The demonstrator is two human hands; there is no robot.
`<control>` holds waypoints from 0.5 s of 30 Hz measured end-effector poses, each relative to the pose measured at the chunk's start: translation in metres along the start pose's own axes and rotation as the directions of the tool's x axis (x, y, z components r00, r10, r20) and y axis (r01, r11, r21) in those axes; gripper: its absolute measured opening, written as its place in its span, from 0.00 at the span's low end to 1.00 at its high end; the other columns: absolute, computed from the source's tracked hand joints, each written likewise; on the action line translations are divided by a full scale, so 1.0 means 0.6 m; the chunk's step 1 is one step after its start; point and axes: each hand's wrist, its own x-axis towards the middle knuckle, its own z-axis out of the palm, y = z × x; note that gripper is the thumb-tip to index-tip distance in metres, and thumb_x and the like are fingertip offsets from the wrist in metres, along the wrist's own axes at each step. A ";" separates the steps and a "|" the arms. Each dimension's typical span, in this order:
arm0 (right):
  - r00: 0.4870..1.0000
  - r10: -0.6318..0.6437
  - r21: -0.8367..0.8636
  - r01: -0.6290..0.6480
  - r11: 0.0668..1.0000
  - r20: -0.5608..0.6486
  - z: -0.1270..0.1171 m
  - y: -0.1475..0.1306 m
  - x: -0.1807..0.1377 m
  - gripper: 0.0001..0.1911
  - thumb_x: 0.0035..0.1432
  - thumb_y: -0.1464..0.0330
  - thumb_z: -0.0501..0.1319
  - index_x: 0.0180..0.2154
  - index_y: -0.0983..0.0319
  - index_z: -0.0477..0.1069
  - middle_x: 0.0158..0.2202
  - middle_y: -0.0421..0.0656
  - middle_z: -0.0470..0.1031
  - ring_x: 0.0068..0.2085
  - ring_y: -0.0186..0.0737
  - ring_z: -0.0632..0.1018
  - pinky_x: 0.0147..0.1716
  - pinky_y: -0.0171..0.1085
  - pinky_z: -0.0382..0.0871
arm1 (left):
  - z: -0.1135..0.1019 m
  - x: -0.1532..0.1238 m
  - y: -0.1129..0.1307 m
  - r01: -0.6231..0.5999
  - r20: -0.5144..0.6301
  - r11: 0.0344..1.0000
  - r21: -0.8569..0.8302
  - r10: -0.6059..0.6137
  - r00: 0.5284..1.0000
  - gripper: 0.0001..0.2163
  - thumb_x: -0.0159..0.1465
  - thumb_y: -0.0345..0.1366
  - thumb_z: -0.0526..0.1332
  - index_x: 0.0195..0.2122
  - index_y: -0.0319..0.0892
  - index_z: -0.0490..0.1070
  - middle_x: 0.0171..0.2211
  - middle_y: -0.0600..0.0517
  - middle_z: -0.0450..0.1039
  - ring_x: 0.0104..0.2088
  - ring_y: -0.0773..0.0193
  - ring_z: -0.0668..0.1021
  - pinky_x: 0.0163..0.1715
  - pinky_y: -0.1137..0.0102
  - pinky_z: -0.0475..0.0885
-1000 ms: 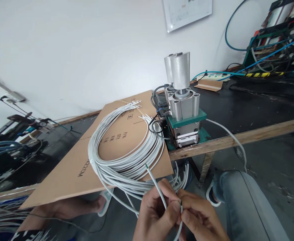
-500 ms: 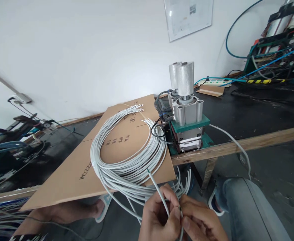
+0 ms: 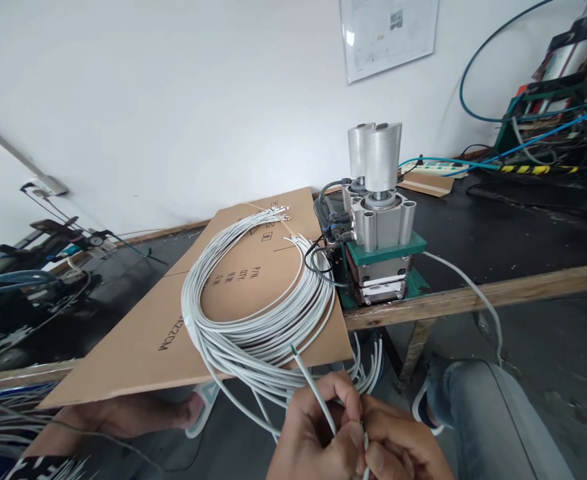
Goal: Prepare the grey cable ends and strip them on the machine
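Observation:
My left hand [image 3: 318, 433] and my right hand [image 3: 403, 447] meet at the bottom of the view, below the table edge. Both pinch the same thin grey wire [image 3: 309, 385], whose green-tipped end points up toward the table. My fingertips touch each other around it. Just beyond them a big coil of grey wires [image 3: 253, 320] lies on a flat cardboard sheet [image 3: 138, 333], with several ends hanging over the front edge. A small pneumatic press [image 3: 381, 233] with a knurled metal cylinder stands to the right of the coil.
The wooden table edge [image 3: 498, 293] runs right. My knee in jeans [image 3: 488, 413] is at lower right. Hoses and machinery [image 3: 548, 113] crowd the back right. More cables and equipment [image 3: 18, 280] sit at left. A paper sheet [image 3: 391, 30] hangs on the wall.
The view has shifted a little, so the press and coil sit slightly farther right. My hands have sunk lower in the frame, still pinching the same wire.

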 end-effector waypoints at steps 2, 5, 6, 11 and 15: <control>1.000 0.005 -0.005 -0.005 1.000 -0.009 0.000 0.007 -0.003 0.28 0.68 0.47 0.54 0.23 0.59 0.69 0.22 0.40 0.63 0.23 0.35 0.68 0.23 0.35 0.65 | -0.002 0.002 -0.001 -0.007 -0.008 1.000 0.008 0.008 1.000 0.18 0.64 0.48 0.70 0.31 0.42 0.65 0.26 0.60 0.60 0.20 0.77 0.64 0.22 0.79 0.59; 0.999 -0.023 0.011 0.023 1.000 -0.025 -0.002 0.009 -0.002 0.28 0.69 0.48 0.54 0.24 0.59 0.70 0.22 0.40 0.64 0.23 0.35 0.69 0.22 0.35 0.65 | 0.001 0.005 0.000 -0.039 -0.008 0.999 -0.003 0.039 0.999 0.19 0.64 0.49 0.70 0.30 0.42 0.64 0.26 0.60 0.59 0.21 0.77 0.64 0.23 0.79 0.59; 0.999 -0.040 0.016 0.040 0.999 -0.027 -0.003 0.005 -0.001 0.28 0.69 0.49 0.54 0.24 0.59 0.71 0.22 0.39 0.64 0.22 0.35 0.68 0.22 0.34 0.65 | 0.004 0.005 0.002 -0.045 -0.020 0.999 -0.004 0.045 0.999 0.20 0.63 0.49 0.71 0.30 0.41 0.64 0.26 0.60 0.59 0.21 0.77 0.64 0.23 0.79 0.59; 0.999 0.025 -0.001 -0.025 1.000 0.044 -0.010 -0.025 0.013 0.27 0.69 0.49 0.56 0.25 0.60 0.72 0.22 0.39 0.65 0.24 0.34 0.69 0.25 0.34 0.67 | 0.022 0.004 0.017 -0.002 -0.122 0.999 -0.046 -0.003 0.992 0.22 0.59 0.51 0.74 0.31 0.40 0.67 0.25 0.60 0.61 0.20 0.79 0.64 0.22 0.79 0.60; 0.996 0.072 0.018 -0.073 0.997 0.055 -0.013 -0.041 0.015 0.28 0.69 0.47 0.55 0.24 0.59 0.71 0.22 0.39 0.64 0.24 0.36 0.70 0.26 0.35 0.68 | 0.021 0.003 0.018 0.011 -0.126 0.999 -0.048 -0.017 0.992 0.21 0.59 0.50 0.74 0.31 0.40 0.68 0.24 0.59 0.64 0.19 0.79 0.66 0.21 0.80 0.60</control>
